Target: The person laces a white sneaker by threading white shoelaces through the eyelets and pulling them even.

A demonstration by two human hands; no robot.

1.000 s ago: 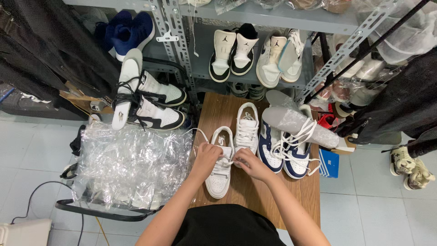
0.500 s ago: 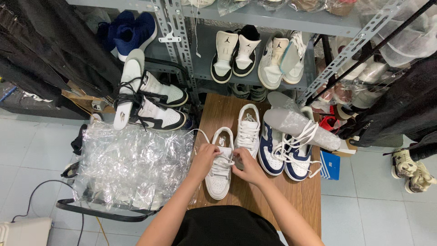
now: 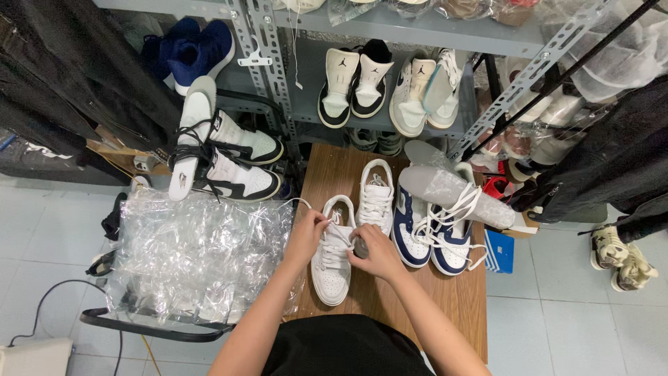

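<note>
A white sneaker (image 3: 332,275) lies on a small wooden table (image 3: 456,303) right in front of me, toe toward me. My left hand (image 3: 307,235) pinches its white lace at the left side of the tongue. My right hand (image 3: 374,252) grips the lace on the right side, over the eyelets. A loose lace end trails off to the left over the plastic. The second white sneaker (image 3: 376,196) stands just beyond, untouched.
A navy and white pair (image 3: 431,233) with loose laces and grey insoles sits right of my hands. Crumpled clear plastic (image 3: 195,254) fills a black-framed cart at left. Black and white sneakers (image 3: 233,163) lie behind it. Metal shelves (image 3: 390,69) with more shoes stand ahead.
Both hands have shifted slightly along the white sneaker's laces; my right hand now sits lower over the eyelets. The shoe itself stays in place.
</note>
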